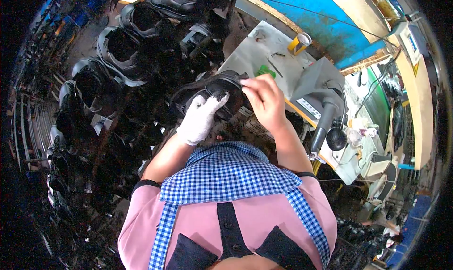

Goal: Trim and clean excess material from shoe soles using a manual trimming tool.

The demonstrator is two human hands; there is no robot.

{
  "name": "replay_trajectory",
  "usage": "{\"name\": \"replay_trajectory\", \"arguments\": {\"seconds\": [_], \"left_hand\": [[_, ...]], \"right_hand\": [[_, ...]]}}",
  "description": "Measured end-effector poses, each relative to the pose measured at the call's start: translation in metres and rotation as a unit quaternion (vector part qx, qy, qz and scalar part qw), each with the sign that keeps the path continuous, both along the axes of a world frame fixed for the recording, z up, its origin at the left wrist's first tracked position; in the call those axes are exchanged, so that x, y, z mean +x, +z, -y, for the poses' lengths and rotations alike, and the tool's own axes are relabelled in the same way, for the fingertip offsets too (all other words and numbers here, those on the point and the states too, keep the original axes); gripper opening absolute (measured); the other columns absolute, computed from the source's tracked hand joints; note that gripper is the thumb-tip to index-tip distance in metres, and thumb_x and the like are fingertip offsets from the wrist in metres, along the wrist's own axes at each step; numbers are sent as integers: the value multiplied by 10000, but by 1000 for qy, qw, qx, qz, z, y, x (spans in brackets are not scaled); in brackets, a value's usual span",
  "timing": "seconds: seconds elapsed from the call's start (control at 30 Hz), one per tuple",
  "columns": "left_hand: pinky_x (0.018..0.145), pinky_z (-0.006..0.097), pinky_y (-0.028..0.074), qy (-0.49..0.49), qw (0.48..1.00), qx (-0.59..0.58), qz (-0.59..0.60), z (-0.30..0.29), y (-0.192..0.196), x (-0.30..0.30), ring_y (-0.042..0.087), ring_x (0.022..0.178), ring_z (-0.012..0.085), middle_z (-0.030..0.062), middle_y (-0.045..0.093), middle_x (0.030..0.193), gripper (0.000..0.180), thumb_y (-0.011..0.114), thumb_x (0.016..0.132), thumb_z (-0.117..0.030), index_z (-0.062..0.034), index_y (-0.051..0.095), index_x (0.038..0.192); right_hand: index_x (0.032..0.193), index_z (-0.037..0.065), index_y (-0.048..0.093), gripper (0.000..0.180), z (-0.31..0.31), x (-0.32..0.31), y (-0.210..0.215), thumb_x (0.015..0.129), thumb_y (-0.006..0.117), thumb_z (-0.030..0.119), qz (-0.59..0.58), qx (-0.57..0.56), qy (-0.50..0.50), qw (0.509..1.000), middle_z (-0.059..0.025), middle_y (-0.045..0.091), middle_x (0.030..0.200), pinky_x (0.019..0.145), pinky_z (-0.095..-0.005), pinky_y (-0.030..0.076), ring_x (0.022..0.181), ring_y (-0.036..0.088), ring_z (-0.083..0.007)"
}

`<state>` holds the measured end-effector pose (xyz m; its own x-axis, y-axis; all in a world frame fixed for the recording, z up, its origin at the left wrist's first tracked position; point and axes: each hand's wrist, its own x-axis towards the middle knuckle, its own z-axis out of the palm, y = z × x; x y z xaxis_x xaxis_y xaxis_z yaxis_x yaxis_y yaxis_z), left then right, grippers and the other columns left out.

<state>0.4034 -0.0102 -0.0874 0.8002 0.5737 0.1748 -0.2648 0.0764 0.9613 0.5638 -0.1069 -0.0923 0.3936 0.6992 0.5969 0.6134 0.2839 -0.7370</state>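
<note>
A black shoe (pixel 188 91) is held in front of my chest, tilted, with its dark opening partly in view. My left hand (pixel 200 120), in a white knitted glove with darkened fingertips, grips the shoe at its near side; a finger reaches over the opening. At the shoe's right end my bare right hand (pixel 267 99) pinches the edge between thumb and fingers. Whatever small piece may lie between those fingertips is too small to make out. The underside of the shoe is hidden.
Several black shoes (pixel 119 50) stand on a rack to the left and far left. At the right is a pale worktable (pixel 245 48) with a yellow cup (pixel 299 43), a green item (pixel 265 71) and a thin tool. A grey machine (pixel 325 109) with a tubular arm stands at its near end.
</note>
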Motion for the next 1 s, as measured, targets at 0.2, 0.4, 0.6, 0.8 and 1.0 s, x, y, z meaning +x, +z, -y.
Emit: {"name": "replay_trajectory", "arguments": {"seconds": [0.2,0.4,0.6,0.8,1.0], "left_hand": [[700,274,451,31,991,-35,-122,0,-15,9,529,779,91,15,637,859,215,547,926,-175,-11,659,1009],[512,313,367,-14,971,63,-229,-4,-49,13,419,571,72,24,525,582,231,567,911,-196,-1,678,857],[528,308,375,-33,960,53,-274,2,-54,15,438,594,82,12,540,630,232,566,906,-198,4,675,871],[807,301,507,-129,987,-32,-89,3,-46,-1,626,886,157,72,664,989,291,573,878,-175,2,607,1107],[860,347,515,-154,915,-308,-209,3,-34,-2,641,945,220,117,659,1053,348,585,858,-162,20,577,1155]], "right_hand": [[961,47,596,239,18,-1,7,738,674,85,382,-106,-77,915,-48,540,797,500,-332,491,597,597,-191],[868,29,492,245,22,-7,5,764,657,178,323,-361,-59,873,-140,574,792,552,-388,521,647,633,-285],[797,23,528,140,31,-5,2,778,612,133,341,-405,-30,848,-133,609,692,582,-410,502,640,632,-302],[782,48,538,98,52,19,-25,850,560,115,-388,-405,207,802,2,459,531,421,-223,350,441,440,-97],[759,80,469,141,83,-23,-46,888,473,136,-771,-81,296,558,19,328,498,278,-204,193,311,213,-51]]}}
